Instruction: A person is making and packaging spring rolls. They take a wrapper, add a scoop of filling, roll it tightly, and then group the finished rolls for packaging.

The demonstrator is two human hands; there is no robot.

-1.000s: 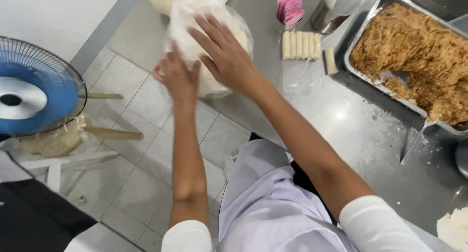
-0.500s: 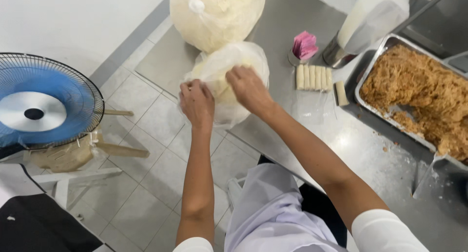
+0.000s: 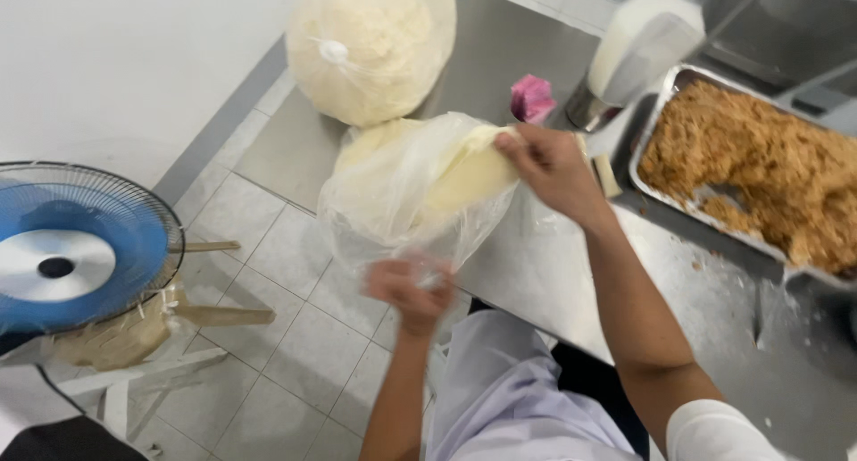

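Observation:
A clear plastic bag (image 3: 393, 193) holding a stack of pale round dough sheets (image 3: 464, 171) lies at the near left edge of the steel counter (image 3: 571, 274). My left hand (image 3: 409, 287) grips the bag's open mouth and pulls it off the counter edge toward me. My right hand (image 3: 549, 166) pinches the top dough sheet at its right side, lifting it out of the bag.
A larger tied bag of pale dough (image 3: 366, 46) lies behind on the counter. A metal tray of brown shredded filling (image 3: 759, 171) sits to the right, a pink object (image 3: 532, 98) and a white jug (image 3: 638, 50) behind. A blue fan (image 3: 71, 247) stands on the tiled floor at left.
My left hand has pulled the bag's mouth back toward me over the counter edge. My right hand has moved right, drawing a dough sheet out. The view has shifted down and left.

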